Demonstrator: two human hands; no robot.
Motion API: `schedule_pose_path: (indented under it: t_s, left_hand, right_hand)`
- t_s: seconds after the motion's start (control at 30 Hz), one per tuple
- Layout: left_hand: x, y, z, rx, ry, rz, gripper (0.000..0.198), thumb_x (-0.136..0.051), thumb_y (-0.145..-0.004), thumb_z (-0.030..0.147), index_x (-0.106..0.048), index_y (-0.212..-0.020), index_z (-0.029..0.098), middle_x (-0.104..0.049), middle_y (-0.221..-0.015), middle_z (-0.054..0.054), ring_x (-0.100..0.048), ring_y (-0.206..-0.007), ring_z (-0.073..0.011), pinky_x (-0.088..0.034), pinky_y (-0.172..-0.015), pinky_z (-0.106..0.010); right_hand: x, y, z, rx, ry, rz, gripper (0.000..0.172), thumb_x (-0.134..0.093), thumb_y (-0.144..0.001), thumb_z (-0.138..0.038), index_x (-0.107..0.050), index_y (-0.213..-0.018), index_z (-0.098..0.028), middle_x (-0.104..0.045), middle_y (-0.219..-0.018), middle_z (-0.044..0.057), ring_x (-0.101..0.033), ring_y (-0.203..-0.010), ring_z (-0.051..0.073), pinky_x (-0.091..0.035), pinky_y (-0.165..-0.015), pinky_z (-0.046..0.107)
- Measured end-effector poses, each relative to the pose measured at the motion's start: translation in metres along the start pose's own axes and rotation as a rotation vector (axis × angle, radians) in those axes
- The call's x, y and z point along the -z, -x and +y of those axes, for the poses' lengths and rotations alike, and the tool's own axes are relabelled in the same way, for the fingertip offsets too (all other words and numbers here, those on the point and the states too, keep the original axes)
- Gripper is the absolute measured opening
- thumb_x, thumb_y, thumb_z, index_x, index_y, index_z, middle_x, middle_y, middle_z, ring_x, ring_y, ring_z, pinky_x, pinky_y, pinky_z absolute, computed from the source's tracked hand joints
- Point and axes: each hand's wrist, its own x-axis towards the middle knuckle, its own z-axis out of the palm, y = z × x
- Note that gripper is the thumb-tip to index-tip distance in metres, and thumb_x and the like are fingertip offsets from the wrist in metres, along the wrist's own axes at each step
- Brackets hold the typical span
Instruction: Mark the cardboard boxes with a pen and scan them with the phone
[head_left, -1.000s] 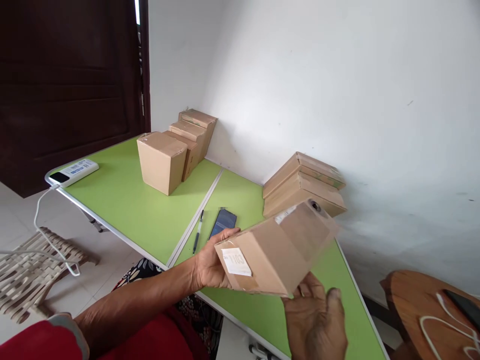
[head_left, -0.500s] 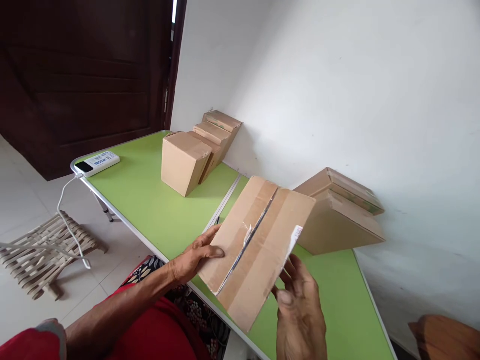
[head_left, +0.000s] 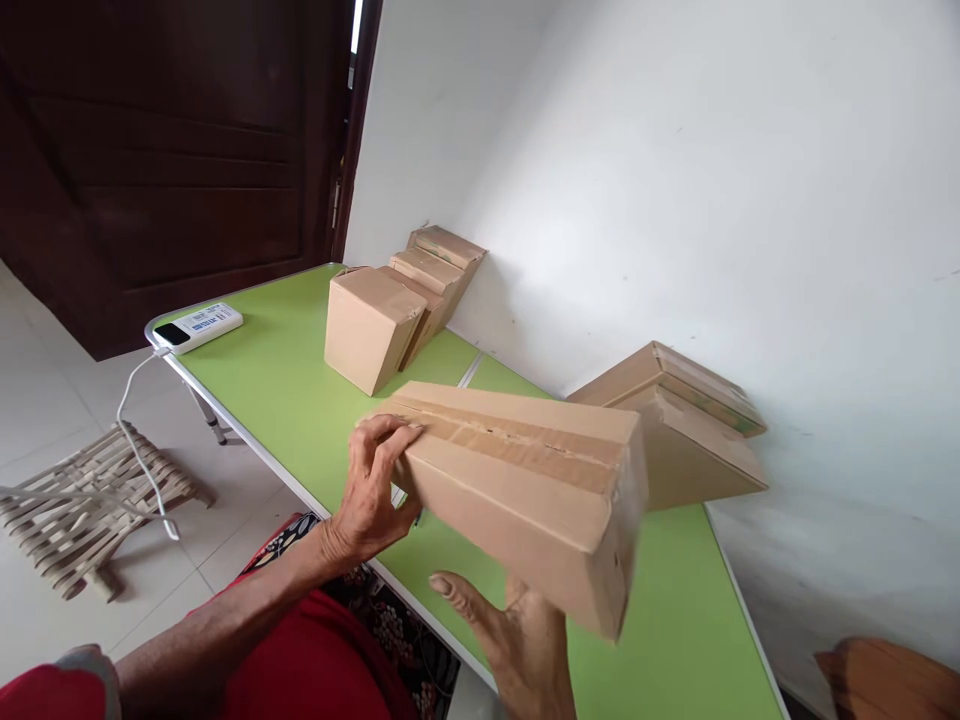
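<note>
A taped cardboard box (head_left: 510, 480) is held tilted above the green table (head_left: 660, 610). Brown tape runs along its long upper face. My left hand (head_left: 375, 490) grips the box's left end, fingers bent over the top edge and thumb lower down. Beneath the box, my right hand (head_left: 525, 640) supports it from below; its thumb sticks out to the left, off the cardboard, and its other fingers are hidden.
Several cardboard boxes (head_left: 375, 320) stand in a row toward the wall. Two more boxes (head_left: 690, 450) lean at the right. A white device (head_left: 199, 327) with a cable lies at the table's left corner, near a woven stool (head_left: 97, 500).
The box has been turned, so a long taped side now faces up instead of the face with the open seam. My right hand has moved left, under the box.
</note>
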Motion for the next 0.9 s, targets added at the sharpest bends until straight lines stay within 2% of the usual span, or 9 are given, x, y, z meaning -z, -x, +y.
schedule_pose_path:
  t_s: [0.07, 0.17, 0.33, 0.47, 0.57, 0.67, 0.73, 0.83, 0.9]
  left_hand:
    - [0.0, 0.002, 0.001, -0.019, -0.114, 0.042, 0.085, -0.068, -0.081, 0.007, -0.038, -0.159, 0.027, -0.056, -0.132, -0.017, -0.055, -0.126, -0.0353, -0.049, -0.108, -0.057]
    - [-0.004, 0.014, 0.011, -0.043, -0.164, 0.015, 0.084, -0.07, -0.086, 0.013, -0.035, -0.162, 0.023, -0.056, -0.133, -0.019, -0.054, -0.129, -0.037, -0.046, -0.109, -0.056]
    - [-0.016, 0.036, 0.034, -0.121, -0.143, -0.078, 0.075, -0.06, -0.09, 0.004, -0.041, -0.161, 0.02, -0.06, -0.135, -0.019, -0.055, -0.132, -0.0334, -0.044, -0.112, -0.049]
    - [-0.005, 0.027, 0.049, -0.134, -0.007, -0.192, 0.061, -0.06, -0.095, 0.008, -0.05, -0.154, 0.02, -0.067, -0.132, -0.016, -0.06, -0.128, -0.0304, -0.046, -0.107, -0.045]
    - [0.022, 0.008, 0.054, -0.054, 0.222, -0.247, 0.06, -0.067, -0.098, 0.026, -0.047, -0.155, 0.024, -0.068, -0.13, -0.014, -0.063, -0.125, -0.0303, -0.053, -0.102, -0.046]
    - [0.047, -0.013, 0.044, 0.18, 0.268, -0.139, 0.056, -0.063, -0.101, 0.041, -0.049, -0.154, 0.03, -0.063, -0.138, -0.014, -0.06, -0.132, -0.034, -0.052, -0.109, -0.053]
    - [0.052, -0.024, 0.03, 0.393, 0.327, -0.141, 0.059, -0.062, -0.101, 0.051, -0.049, -0.156, 0.032, -0.059, -0.148, -0.012, -0.054, -0.141, -0.036, -0.045, -0.118, -0.059]
    - [0.043, -0.034, 0.01, 0.641, 0.649, -0.342, 0.084, -0.069, -0.092, 0.067, -0.041, -0.163, 0.033, -0.046, -0.165, -0.012, -0.041, -0.154, -0.0413, -0.036, -0.126, -0.063]
    - [0.037, -0.038, 0.002, 0.756, 0.92, -0.51, 0.098, -0.071, -0.088, 0.069, -0.031, -0.169, 0.031, -0.043, -0.169, -0.014, -0.04, -0.155, -0.0446, -0.04, -0.123, -0.063]
  right_hand:
    - [-0.015, -0.003, -0.004, 0.016, -0.112, -0.028, 0.106, -0.102, -0.059, -0.041, -0.05, -0.152, -0.035, -0.066, -0.144, 0.009, -0.053, -0.143, 0.038, -0.037, -0.121, 0.071]
    - [-0.044, -0.008, -0.012, 0.023, -0.4, 0.033, 0.11, -0.095, -0.07, -0.052, -0.037, -0.16, -0.032, -0.06, -0.151, 0.015, -0.057, -0.14, 0.038, -0.045, -0.115, 0.069]
    - [-0.072, -0.017, -0.019, -0.064, -0.498, 0.356, 0.076, -0.085, -0.082, -0.043, -0.047, -0.146, -0.028, -0.058, -0.152, 0.015, -0.065, -0.129, 0.032, -0.054, -0.109, 0.06]
    - [-0.058, -0.027, -0.015, -0.016, -0.436, 0.487, 0.062, -0.08, -0.085, -0.041, -0.052, -0.139, -0.029, -0.059, -0.151, 0.011, -0.064, -0.129, 0.031, -0.054, -0.108, 0.055]
    - [-0.033, -0.035, -0.004, -0.034, -0.434, 0.414, 0.059, -0.064, -0.092, -0.049, -0.055, -0.146, -0.026, -0.066, -0.143, 0.01, -0.065, -0.128, 0.034, -0.054, -0.107, 0.056]
    - [-0.016, -0.035, 0.012, -0.326, -0.484, 0.408, 0.061, -0.053, -0.095, -0.065, -0.069, -0.133, -0.021, -0.079, -0.11, 0.009, -0.075, -0.102, 0.034, -0.06, -0.095, 0.054]
    - [-0.019, -0.029, 0.023, -0.511, -0.54, 0.318, 0.065, -0.052, -0.094, -0.073, -0.076, -0.121, -0.019, -0.081, -0.093, 0.008, -0.076, -0.088, 0.033, -0.062, -0.089, 0.054]
    - [-0.04, -0.017, 0.036, -0.59, -0.619, 0.041, 0.069, -0.049, -0.094, -0.079, -0.08, -0.112, -0.02, -0.081, -0.084, 0.007, -0.078, -0.087, 0.034, -0.064, -0.087, 0.053]
    - [-0.056, -0.01, 0.044, -0.576, -0.651, -0.103, 0.066, -0.051, -0.095, -0.079, -0.082, -0.114, -0.024, -0.081, -0.082, 0.006, -0.078, -0.083, 0.032, -0.065, -0.083, 0.05]
